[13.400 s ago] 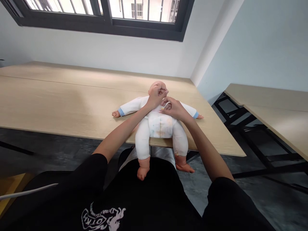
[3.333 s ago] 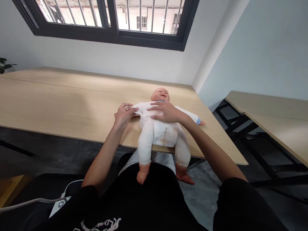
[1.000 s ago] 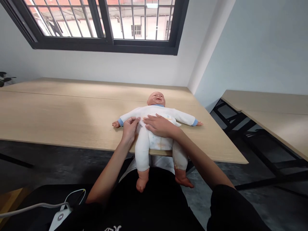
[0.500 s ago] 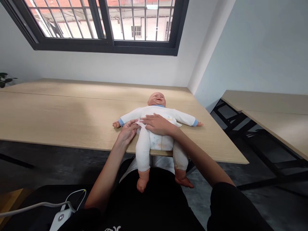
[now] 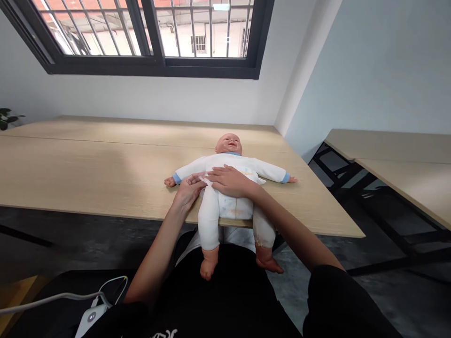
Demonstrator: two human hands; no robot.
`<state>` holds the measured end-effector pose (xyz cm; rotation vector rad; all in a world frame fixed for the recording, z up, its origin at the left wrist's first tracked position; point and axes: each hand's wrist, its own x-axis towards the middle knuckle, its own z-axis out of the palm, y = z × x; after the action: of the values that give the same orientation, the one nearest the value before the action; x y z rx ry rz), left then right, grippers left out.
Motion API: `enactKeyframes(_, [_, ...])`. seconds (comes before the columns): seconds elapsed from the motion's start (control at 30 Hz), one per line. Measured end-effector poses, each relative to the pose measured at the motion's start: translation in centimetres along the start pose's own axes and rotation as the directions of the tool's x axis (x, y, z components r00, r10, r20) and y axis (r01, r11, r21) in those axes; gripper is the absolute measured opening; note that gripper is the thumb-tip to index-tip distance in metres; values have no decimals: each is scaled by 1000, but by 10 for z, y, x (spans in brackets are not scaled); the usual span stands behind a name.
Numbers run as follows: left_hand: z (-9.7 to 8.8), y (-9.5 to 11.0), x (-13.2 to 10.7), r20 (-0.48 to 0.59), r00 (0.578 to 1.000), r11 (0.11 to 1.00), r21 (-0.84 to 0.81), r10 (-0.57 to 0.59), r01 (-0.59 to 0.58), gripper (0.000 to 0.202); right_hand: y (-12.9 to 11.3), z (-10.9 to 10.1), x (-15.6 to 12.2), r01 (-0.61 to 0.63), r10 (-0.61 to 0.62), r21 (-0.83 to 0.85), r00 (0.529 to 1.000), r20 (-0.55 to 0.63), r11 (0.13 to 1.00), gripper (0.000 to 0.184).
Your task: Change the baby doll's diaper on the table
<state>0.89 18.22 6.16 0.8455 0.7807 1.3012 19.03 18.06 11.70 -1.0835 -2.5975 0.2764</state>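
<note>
A baby doll point(image 5: 230, 142) in a white one-piece suit point(image 5: 232, 206) with blue cuffs lies on its back at the near edge of the long wooden table point(image 5: 88, 164), legs hanging over the edge towards my lap. My left hand point(image 5: 188, 190) pinches the suit's cloth at the doll's left side, below its arm. My right hand point(image 5: 230, 180) lies across the doll's chest, fingers together and pointing left, pressing the cloth next to my left fingers.
A second wooden table point(image 5: 398, 155) on a black frame stands to the right across a gap of dark floor. A barred window point(image 5: 151, 37) is above the back wall. A white device with a cable point(image 5: 88, 317) rests by my left side. A plant point(image 5: 5, 117) peeks in far left.
Over the last second my hands stayed at the doll's left side; the left hand shifted slightly along the cloth. Earlier they worked near the doll's face, then at its left sleeve.
</note>
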Motion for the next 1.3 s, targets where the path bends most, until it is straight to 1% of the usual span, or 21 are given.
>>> enactKeyframes(0.13, [3, -4, 1, 2, 999, 997, 63, 48, -48, 41, 1, 1, -1, 4, -4, 31, 1000, -2, 1000, 45])
enactKeyframes(0.27, [2, -7, 3, -34, 995, 989, 119, 90, -85, 39, -1, -1, -3, 6, -6, 33, 1000, -1, 999, 47])
enactKeyframes(0.37, [-4, -7, 5, -97, 989, 984, 150, 109, -94, 39, -1, -2, -2, -18, 18, 4, 1000, -3, 1000, 47])
enactKeyframes(0.47, [-12, -4, 8, -171, 971, 966, 228, 165, -124, 36, -1, -2, -1, -22, 22, -32, 1000, 4, 999, 49])
enactKeyframes(0.5, [-15, -2, 8, -166, 970, 956, 261, 178, -131, 34, -1, -2, -1, -20, 20, -36, 1000, 2, 999, 49])
enactKeyframes(0.57, [-19, 1, 8, -123, 974, 938, 317, 190, -143, 29, -1, -2, -1, -21, 21, -33, 1000, -9, 999, 48])
enactKeyframes(0.63, [-20, 4, 7, -93, 972, 922, 347, 218, -173, 24, -2, -2, -1, -24, 24, -28, 1000, -12, 999, 46])
enactKeyframes(0.77, [-23, 6, 6, -113, 932, 873, 404, 344, -273, 23, -2, -3, -1, -7, 8, -40, 1000, 10, 999, 42])
enactKeyframes(0.87, [-27, 8, 6, -90, 917, 827, 475, 387, -302, 24, -2, -4, -1, 11, -9, -62, 999, 33, 998, 38])
enactKeyframes(0.97, [-33, 12, 5, -84, 915, 810, 502, 395, -303, 23, -6, -7, 0, -3, 11, -93, 997, 81, 996, 37])
enactKeyframes(1.07, [-36, 16, 2, -108, 897, 786, 533, 429, -312, 22, -17, -9, 4, -51, 77, -158, 983, 164, 986, 41])
enactKeyframes(1.13, [-35, 18, 1, -110, 881, 764, 555, 461, -330, 21, -24, -7, 8, -76, 120, -220, 974, 195, 973, 41])
enactKeyframes(1.2, [-29, 19, -1, -95, 865, 747, 557, 492, -364, 21, -30, -3, 14, -85, 147, -289, 968, 203, 954, 39])
enactKeyframes(1.3, [-9, 21, 0, -20, 859, 727, 544, 511, -420, 21, -37, 6, 19, -65, 151, -368, 966, 211, 928, 41])
